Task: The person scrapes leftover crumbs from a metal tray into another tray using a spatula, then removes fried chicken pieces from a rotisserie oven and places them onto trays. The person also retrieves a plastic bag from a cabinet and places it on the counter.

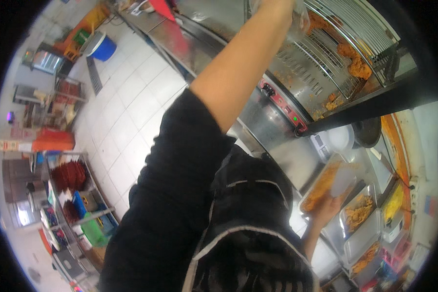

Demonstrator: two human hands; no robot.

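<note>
My left arm reaches up into a stainless-steel food warmer [255, 106]. My left hand [283, 7] is cut off by the top edge, its fingers hidden; clear plastic film [301, 22] shows beside it. Fried, breaded pieces [354, 62] lie near a wire rack [325, 58] in the warmer, with crumbs on its perforated metal floor. On the right, my right hand [332, 203] holds a pale, flat, blurred piece [343, 181], perhaps plastic or paper. That hand is over a metal tray [304, 211] of orange-brown food. Beside it, another tray [345, 233] holds fried pieces [359, 210].
The warmer's red control panel [283, 106] has knobs and a green light. A dark post [365, 107] crosses near its corner. A white kitchen scale [320, 146] stands beyond the trays. On the left are white floor tiles [126, 109], a blue bucket [104, 48] and a loaded shelf rack [95, 215].
</note>
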